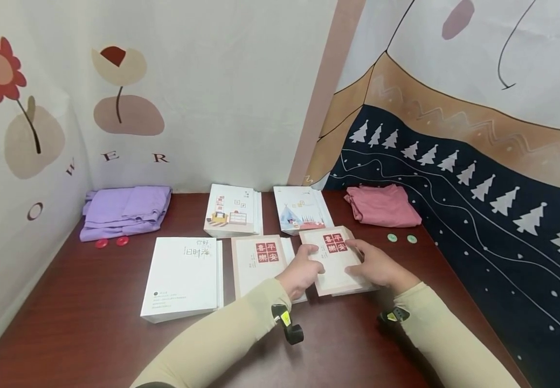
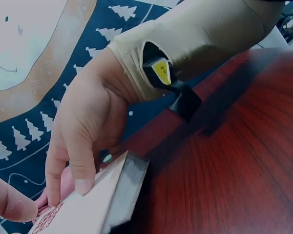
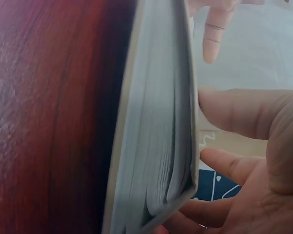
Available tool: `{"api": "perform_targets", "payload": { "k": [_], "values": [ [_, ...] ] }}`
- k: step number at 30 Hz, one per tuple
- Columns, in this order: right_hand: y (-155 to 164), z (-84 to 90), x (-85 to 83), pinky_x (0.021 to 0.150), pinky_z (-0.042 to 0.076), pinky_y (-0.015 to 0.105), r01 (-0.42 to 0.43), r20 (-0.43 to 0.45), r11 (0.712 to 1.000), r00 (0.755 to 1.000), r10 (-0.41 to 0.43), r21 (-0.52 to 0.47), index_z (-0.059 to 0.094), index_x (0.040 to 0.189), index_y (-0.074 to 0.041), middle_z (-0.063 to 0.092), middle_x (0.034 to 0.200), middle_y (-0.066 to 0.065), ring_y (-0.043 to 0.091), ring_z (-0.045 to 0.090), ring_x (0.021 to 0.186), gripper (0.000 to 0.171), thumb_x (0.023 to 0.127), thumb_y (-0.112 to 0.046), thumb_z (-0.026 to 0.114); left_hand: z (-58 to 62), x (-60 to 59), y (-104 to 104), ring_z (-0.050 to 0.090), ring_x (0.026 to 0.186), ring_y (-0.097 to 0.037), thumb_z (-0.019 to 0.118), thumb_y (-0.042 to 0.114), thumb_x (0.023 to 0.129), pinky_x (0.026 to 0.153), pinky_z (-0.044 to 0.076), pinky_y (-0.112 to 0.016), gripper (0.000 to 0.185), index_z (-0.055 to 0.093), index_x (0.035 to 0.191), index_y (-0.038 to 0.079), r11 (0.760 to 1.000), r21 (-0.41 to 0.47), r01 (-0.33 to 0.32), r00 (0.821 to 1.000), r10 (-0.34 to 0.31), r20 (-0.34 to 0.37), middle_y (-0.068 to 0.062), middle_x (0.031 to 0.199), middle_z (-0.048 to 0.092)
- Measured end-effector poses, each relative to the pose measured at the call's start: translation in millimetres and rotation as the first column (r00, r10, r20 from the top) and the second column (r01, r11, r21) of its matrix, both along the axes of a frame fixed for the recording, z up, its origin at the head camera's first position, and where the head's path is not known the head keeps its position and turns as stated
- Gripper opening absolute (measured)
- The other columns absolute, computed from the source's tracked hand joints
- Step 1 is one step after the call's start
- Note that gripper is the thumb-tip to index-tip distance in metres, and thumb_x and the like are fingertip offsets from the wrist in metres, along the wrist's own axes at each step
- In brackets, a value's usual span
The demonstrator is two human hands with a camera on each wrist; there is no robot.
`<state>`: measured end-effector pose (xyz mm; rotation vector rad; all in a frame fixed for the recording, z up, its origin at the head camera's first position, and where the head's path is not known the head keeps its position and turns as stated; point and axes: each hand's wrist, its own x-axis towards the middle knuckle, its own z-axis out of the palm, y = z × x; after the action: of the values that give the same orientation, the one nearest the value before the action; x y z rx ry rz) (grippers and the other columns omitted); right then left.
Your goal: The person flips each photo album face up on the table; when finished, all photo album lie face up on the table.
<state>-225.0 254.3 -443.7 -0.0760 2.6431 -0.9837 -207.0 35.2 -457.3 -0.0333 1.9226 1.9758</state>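
Note:
A thick album [image 1: 335, 269] with a beige cover and red square characters lies tilted between both hands at right of centre. My left hand [image 1: 301, 270] holds its left edge, thumb on the cover. My right hand [image 1: 377, 263] grips its right side, with fingers at the upper edge and thumb on the cover. In the right wrist view the layered page edges [image 3: 154, 122] show between the covers, beside the right hand [image 3: 278, 161]. A matching beige album [image 1: 255, 275] lies just left, partly behind the left forearm. Whether the held album touches the table is unclear.
A white album [image 1: 182, 277] lies at front left. Two illustrated albums [image 1: 233, 210] [image 1: 301, 210] stand at the back. Folded purple cloth [image 1: 126, 210] with two red discs [image 1: 122, 240] is far left; folded pink cloth [image 1: 382, 206] with two green discs [image 1: 392, 237] is right. Printed curtains border the table.

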Motion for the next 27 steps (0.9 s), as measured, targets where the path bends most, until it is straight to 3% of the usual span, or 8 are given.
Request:
{"api": "perform_targets", "payload": {
  "k": [4, 8, 13, 15, 17, 20, 24, 27],
  "values": [
    [2, 1.7, -1.2, 0.104, 0.051, 0.051, -0.027, -0.005, 0.996, 1.0, 0.027, -0.088, 0.04, 0.161, -0.004, 0.05, 0.154, 0.028, 0.039, 0.054, 0.128, 0.077, 0.094, -0.017, 0.078, 2.1, -1.0, -5, 0.058, 0.119, -0.031, 0.055, -0.012, 0.081, 0.1, 0.055, -0.04, 0.072, 0.04, 0.15, 0.002, 0.999, 0.035, 0.017, 0.999, -0.015, -0.05, -0.027, 0.144, 0.047],
    [-1, 7.4, 2.4, 0.103, 0.05, 0.048, -0.028, -0.016, 0.99, 1.0, 0.026, -0.136, 0.045, 0.157, -0.001, 0.051, 0.153, 0.027, 0.038, 0.054, 0.128, 0.071, 0.095, -0.017, 0.076, 8.6, 0.8, -10, 0.063, 0.109, -0.026, 0.052, -0.013, 0.084, 0.086, 0.059, -0.031, 0.072, 0.041, 0.153, 0.007, 0.998, 0.041, 0.053, 0.993, -0.049, -0.104, -0.026, 0.142, 0.051],
    [-17, 20.6, 15.8, 0.088, 0.055, 0.036, -0.023, -0.146, 0.991, 0.989, 0.003, -0.132, 0.066, 0.138, 0.0, 0.065, 0.135, 0.023, 0.032, 0.062, 0.112, 0.048, 0.094, -0.015, 0.078, 21.6, 4.8, -16, 0.063, 0.117, -0.028, 0.053, -0.007, 0.094, 0.094, 0.06, -0.039, 0.067, 0.037, 0.157, 0.009, 0.992, 0.038, 0.117, 0.976, -0.108, -0.192, -0.025, 0.142, 0.053],
    [-25, 27.3, 22.6, 0.084, 0.056, 0.032, -0.045, -0.18, 0.982, 0.984, 0.011, -0.184, 0.067, 0.137, 0.001, 0.066, 0.133, 0.023, 0.032, 0.065, 0.11, 0.044, 0.096, -0.015, 0.076, 27.2, 6.7, -17, 0.064, 0.12, -0.029, 0.055, -0.003, 0.098, 0.099, 0.059, -0.046, 0.068, 0.033, 0.16, 0.012, 0.987, 0.073, 0.141, 0.969, -0.123, -0.216, -0.025, 0.14, 0.054],
    [-30, 34.9, 29.0, 0.088, 0.056, 0.032, -0.081, -0.188, 0.962, 0.982, 0.032, -0.26, 0.062, 0.143, 0.001, 0.063, 0.14, 0.024, 0.034, 0.064, 0.116, 0.047, 0.101, -0.018, 0.07, 31.4, 8.2, -18, 0.063, 0.123, -0.03, 0.055, 0.002, 0.101, 0.104, 0.056, -0.05, 0.072, 0.026, 0.165, 0.016, 0.981, 0.109, 0.163, 0.962, -0.134, -0.237, -0.025, 0.143, 0.054],
    [-32, 47.4, 36.7, 0.1, 0.057, 0.047, -0.114, -0.12, 0.894, 0.99, 0.069, -0.433, 0.044, 0.156, 0.003, 0.05, 0.153, 0.029, 0.04, 0.059, 0.129, 0.055, 0.109, -0.023, 0.057, 33.5, 10.8, -19, 0.062, 0.129, -0.032, 0.055, 0.009, 0.103, 0.109, 0.051, -0.054, 0.077, 0.016, 0.169, 0.021, 0.97, 0.133, 0.203, 0.951, -0.162, -0.264, -0.023, 0.153, 0.05],
    [-26, 58.8, 40.8, 0.106, 0.051, 0.061, -0.071, -0.007, 0.832, 0.997, 0.08, -0.55, 0.028, 0.163, 0.0, 0.036, 0.162, 0.03, 0.047, 0.05, 0.138, 0.062, 0.112, -0.03, 0.047, 28.4, 13.7, -17, 0.052, 0.143, -0.039, 0.051, 0.009, 0.106, 0.116, 0.045, -0.054, 0.074, 0.016, 0.169, 0.02, 0.947, 0.128, 0.294, 0.925, -0.249, -0.288, -0.018, 0.165, 0.04],
    [-21, 62.1, 39.6, 0.101, 0.055, 0.057, -0.045, 0.028, 0.836, 0.997, 0.073, -0.547, 0.019, 0.166, -0.004, 0.029, 0.163, 0.029, 0.049, 0.047, 0.138, 0.071, 0.108, -0.029, 0.053, 23.6, 15.5, -14, 0.042, 0.151, -0.04, 0.051, 0.006, 0.107, 0.121, 0.04, -0.053, 0.07, 0.02, 0.169, 0.018, 0.923, 0.079, 0.376, 0.89, -0.337, -0.307, -0.014, 0.17, 0.035]
  ]
}}
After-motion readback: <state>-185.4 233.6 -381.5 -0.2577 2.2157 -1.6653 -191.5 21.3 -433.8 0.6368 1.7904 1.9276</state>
